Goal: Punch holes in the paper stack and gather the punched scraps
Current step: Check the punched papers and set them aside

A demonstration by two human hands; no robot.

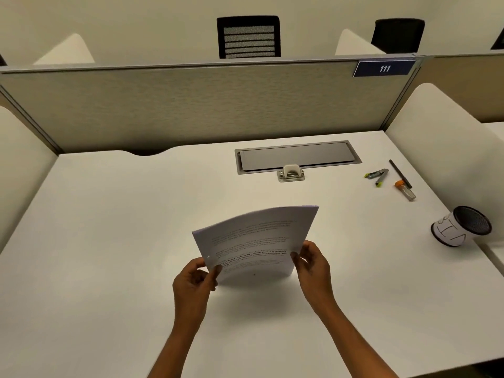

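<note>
- While our hands, left hand (197,276) and right hand (309,261), pinch the paper stack (255,242) upright on the worktop (109,241), the hole punch (291,173) lies straight ahead.
- We judge the right hand slightly nearer.

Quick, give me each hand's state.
Left hand: closed on the paper stack, left edge.
Right hand: closed on the same stack, right edge.

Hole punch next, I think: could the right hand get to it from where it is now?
Probably yes, once it lets go. The right hand is gripping the paper stack, as is the left hand. The hole punch sits beyond the stack, with only bare desk between.
</note>
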